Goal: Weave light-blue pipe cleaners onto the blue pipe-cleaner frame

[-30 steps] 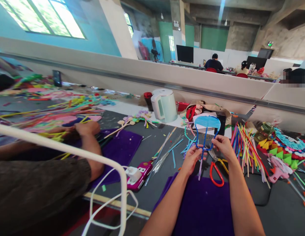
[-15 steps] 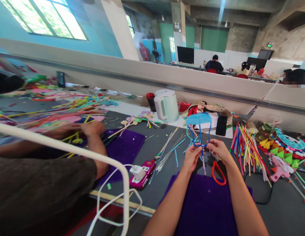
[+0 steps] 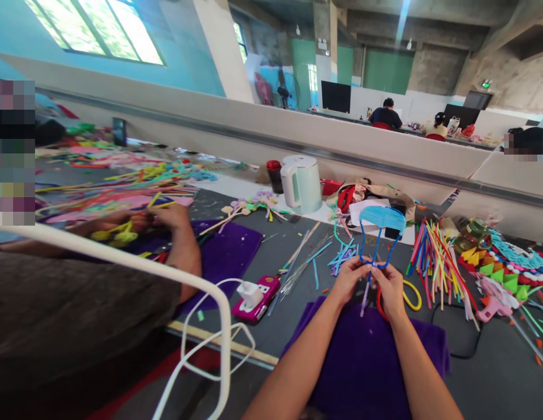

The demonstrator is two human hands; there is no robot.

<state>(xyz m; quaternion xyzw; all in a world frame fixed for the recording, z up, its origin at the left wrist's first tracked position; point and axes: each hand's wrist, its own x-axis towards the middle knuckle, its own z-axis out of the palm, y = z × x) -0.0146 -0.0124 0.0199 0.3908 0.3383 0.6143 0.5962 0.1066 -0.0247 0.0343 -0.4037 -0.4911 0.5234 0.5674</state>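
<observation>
Directions taken from the paired hands as clock centre, 12 away from the wearer.

A blue frame (image 3: 376,248) of bent fuzzy stems is held upright above the table (image 3: 298,245), its light-blue rounded panel (image 3: 382,217) topmost, toward 12. Its lower crossing is pinched by the left hand (image 3: 351,279) between thumb and fingers. The same crossing is gripped by the thumb and curled fingers of the right hand (image 3: 389,286); which strand is held there cannot be told. Fingertips of both hands are brought close together. A lilac stem end (image 3: 364,303) is seen hanging below, toward 6.

Scissors are noted partly hidden by the right hand, a yellow handle loop (image 3: 412,296) showing just beside it, between 3 and 4. A purple cloth (image 3: 363,361) is spread at 6, partly covered by the forearms. Short blue and lilac pieces (image 3: 343,256) are scattered near 10. A multicoloured stem bundle (image 3: 440,262) is laid between 2 and 3; beyond it, a pink glue gun (image 3: 494,297) is seen at 3.

A pale kettle (image 3: 309,184) is stood near 11. A white plug (image 3: 249,294) is set in a magenta power strip (image 3: 263,297) about 9. Yellow stems are handled by a co-worker's hands (image 3: 173,219) between 9 and 10.
</observation>
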